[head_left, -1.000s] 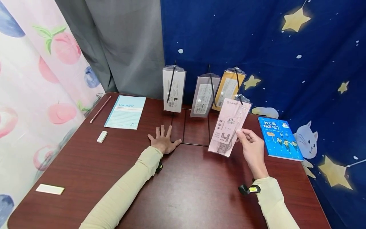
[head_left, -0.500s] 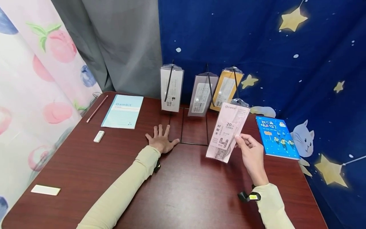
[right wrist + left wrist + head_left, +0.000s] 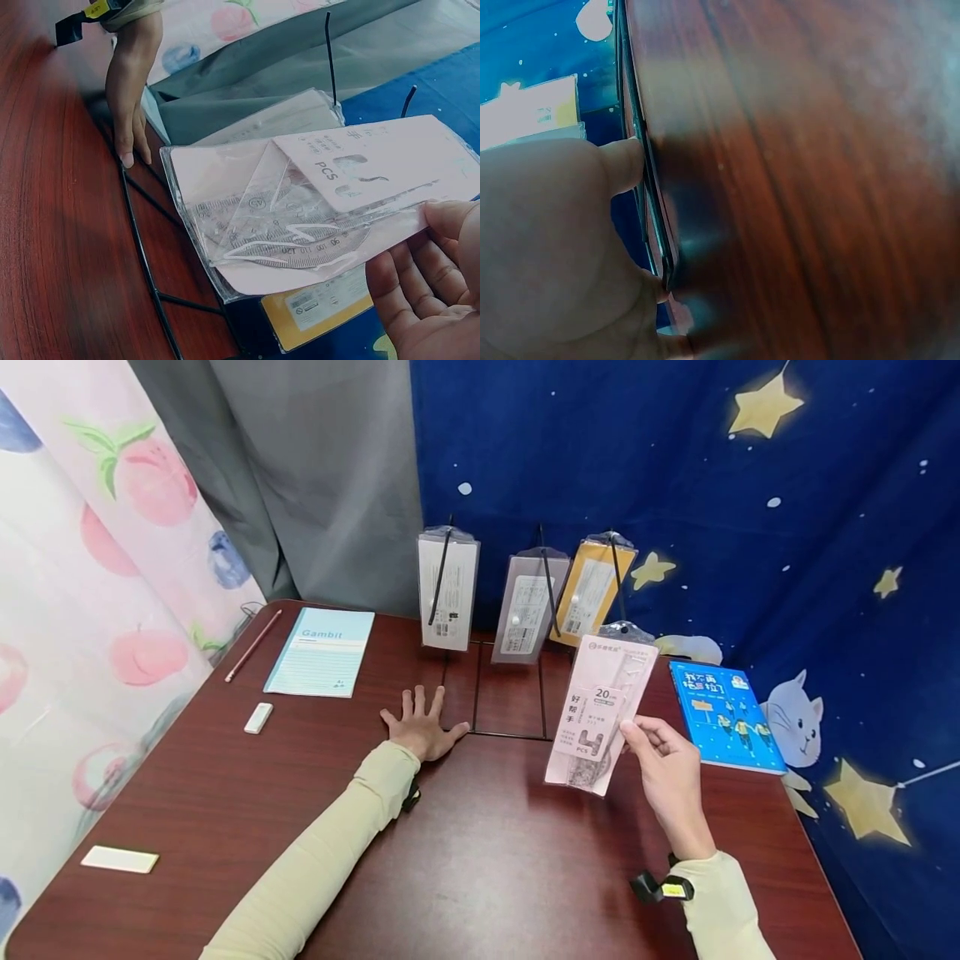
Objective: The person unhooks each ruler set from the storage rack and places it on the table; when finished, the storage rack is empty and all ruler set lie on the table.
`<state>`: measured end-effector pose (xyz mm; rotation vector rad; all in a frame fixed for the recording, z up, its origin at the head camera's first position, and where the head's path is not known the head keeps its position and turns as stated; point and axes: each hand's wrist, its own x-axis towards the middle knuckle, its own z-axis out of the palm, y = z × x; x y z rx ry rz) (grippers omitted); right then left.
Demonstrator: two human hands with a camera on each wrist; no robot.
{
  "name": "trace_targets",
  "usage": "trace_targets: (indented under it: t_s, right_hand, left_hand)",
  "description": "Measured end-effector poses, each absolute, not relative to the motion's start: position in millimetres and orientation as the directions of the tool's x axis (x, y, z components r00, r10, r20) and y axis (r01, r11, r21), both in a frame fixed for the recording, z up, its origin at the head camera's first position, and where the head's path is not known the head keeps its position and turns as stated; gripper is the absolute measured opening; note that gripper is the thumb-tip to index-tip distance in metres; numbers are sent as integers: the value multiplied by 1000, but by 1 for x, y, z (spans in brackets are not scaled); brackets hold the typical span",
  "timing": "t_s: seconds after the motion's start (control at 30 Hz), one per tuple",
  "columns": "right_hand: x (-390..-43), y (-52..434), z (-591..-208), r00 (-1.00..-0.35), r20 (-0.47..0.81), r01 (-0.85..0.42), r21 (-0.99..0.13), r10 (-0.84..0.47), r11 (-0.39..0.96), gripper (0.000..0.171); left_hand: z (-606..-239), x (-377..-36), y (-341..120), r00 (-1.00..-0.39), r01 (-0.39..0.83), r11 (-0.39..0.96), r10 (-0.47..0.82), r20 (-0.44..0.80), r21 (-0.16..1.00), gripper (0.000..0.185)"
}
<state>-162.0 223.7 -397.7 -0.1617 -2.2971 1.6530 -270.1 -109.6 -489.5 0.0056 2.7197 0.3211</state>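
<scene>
A pink-backed ruler set (image 3: 600,710) in clear packaging is pinched at its right edge between the thumb and curled fingers of my right hand (image 3: 663,768). A protractor (image 3: 319,251) shows through the plastic in the right wrist view. The set is tilted above the table, its hang hole just below a hook's tip. My left hand (image 3: 422,727) lies on the table with fingers spread, touching the base of the black wire rack (image 3: 513,737). On the rack's hooks hang a white package (image 3: 450,589), a greyish-purple package (image 3: 529,610) and an orange package (image 3: 591,589).
A light-blue notebook (image 3: 321,652) and a pencil (image 3: 253,646) lie at the back left. A small white block (image 3: 258,718) and a flat white piece (image 3: 120,859) lie on the left side. A blue book (image 3: 726,717) is at the right edge. Curtains stand behind the table (image 3: 480,877).
The ruler set has come down and towards me from the hook's tip, then shifted slightly right with my right hand. My left hand stays on the rack's base. The head view has shifted a little.
</scene>
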Motion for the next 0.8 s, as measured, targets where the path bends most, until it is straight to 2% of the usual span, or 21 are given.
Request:
trace_targets:
  t_s: [0.4, 0.8]
  right_hand:
    - [-149, 239, -399, -943, 133, -9, -926, 305, 377, 34]
    - [-126, 289, -412, -909, -39, 227, -882, 415, 414, 49]
  left_hand:
    - [-476, -261, -108, -923, -46, 971, 48, -381, 234, 90]
    - [-470, -255, -106, -933, -42, 966, 54, -356, 255, 87]
